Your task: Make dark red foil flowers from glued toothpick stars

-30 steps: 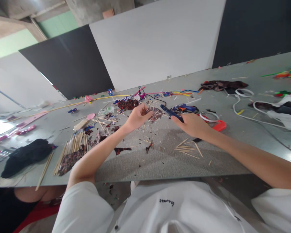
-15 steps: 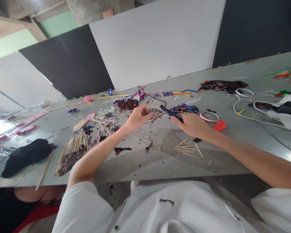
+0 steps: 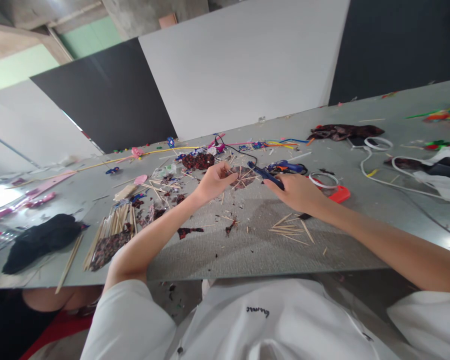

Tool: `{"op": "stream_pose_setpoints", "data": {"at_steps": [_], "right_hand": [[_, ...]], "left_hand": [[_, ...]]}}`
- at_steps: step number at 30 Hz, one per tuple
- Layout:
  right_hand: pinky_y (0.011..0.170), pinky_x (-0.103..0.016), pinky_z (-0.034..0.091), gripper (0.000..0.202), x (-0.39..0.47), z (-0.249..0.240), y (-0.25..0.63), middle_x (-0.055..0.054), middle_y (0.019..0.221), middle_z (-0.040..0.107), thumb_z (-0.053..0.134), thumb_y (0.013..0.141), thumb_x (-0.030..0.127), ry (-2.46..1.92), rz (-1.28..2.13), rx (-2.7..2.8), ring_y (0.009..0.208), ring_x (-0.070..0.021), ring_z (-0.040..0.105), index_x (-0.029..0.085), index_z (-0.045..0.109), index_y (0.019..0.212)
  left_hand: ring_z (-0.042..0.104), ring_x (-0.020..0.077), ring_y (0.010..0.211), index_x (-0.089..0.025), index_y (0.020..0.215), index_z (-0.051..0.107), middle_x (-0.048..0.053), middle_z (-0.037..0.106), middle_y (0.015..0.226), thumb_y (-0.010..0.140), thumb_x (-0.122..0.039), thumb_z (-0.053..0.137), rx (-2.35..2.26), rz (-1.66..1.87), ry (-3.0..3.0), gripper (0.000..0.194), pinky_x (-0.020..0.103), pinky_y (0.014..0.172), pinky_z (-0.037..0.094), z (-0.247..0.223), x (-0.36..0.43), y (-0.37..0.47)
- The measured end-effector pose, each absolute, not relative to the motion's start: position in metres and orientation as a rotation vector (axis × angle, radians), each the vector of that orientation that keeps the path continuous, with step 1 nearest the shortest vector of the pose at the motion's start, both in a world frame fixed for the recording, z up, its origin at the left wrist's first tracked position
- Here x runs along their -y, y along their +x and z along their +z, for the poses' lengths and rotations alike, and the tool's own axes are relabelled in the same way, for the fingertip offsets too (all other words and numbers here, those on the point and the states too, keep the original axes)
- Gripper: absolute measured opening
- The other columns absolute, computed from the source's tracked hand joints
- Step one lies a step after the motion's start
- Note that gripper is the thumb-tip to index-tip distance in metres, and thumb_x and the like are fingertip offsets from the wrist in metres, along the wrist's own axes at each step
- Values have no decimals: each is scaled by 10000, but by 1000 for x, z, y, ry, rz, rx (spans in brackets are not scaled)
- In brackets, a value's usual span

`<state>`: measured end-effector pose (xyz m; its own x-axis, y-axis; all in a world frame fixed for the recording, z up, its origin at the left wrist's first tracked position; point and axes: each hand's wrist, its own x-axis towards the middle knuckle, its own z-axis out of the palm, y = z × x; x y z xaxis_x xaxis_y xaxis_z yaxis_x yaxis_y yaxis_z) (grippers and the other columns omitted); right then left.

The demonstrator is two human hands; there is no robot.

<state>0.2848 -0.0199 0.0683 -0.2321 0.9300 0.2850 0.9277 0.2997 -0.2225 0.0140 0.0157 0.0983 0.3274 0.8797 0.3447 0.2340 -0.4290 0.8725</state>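
My left hand [image 3: 217, 180] is closed, thumb and fingers curled at the left edge of a round, dark patterned piece [image 3: 244, 181]. Thin wooden sticks fan out across that piece. My right hand [image 3: 296, 191] grips a dark blue hand tool [image 3: 264, 175], whose exact kind I cannot make out. Its far end points up and left, over the right side of the round piece. Just behind the tool lie more tools with blue and orange handles [image 3: 285, 166]. Short loose sticks [image 3: 287, 230] are scattered on the table nearer my body.
To the left, a bag of wooden sticks [image 3: 112, 245] lies beside a black cloth bundle [image 3: 41, 242]. Dark red patterned bunches [image 3: 197, 160] sit behind my left hand. A red-orange object [image 3: 339, 194], a white ring [image 3: 323, 179] and white cables [image 3: 408, 185] lie to the right.
My hands have hardly moved. The round piece with its sticks now shows more fully and flatter between my hands; the blue tool stays at nearly the same spot.
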Motion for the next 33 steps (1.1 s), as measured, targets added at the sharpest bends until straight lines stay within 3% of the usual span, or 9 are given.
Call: {"op": "stream_pose_setpoints", "data": {"at_steps": [10,21,33], "right_hand": [[680,-366,392,609,19,66,288,-128,870,759,321,1068,661,-1529,30,2221,838,-302,706,198,689,922],[742,-371,420,489,14,63,297,-126,972,757,402,1060,598,-1399,-94,2147,903,-300,695,196,670,989],[746,-373,409,434,18,65,296,-141,1028,754,434,1051,535,-1353,-147,2154,937,-305,694,173,674,1049]], "left_hand": [[715,160,728,-204,792,514,11,698,756,826,-423,833,-767,1042,1613,389,270,683,520,95,-17,15],[698,121,767,-190,822,520,5,704,830,830,-412,829,-699,1060,1549,381,270,771,573,100,-13,15],[673,93,750,-192,824,514,-12,687,821,805,-349,855,-652,1015,1411,375,236,729,558,103,-11,17]]}}
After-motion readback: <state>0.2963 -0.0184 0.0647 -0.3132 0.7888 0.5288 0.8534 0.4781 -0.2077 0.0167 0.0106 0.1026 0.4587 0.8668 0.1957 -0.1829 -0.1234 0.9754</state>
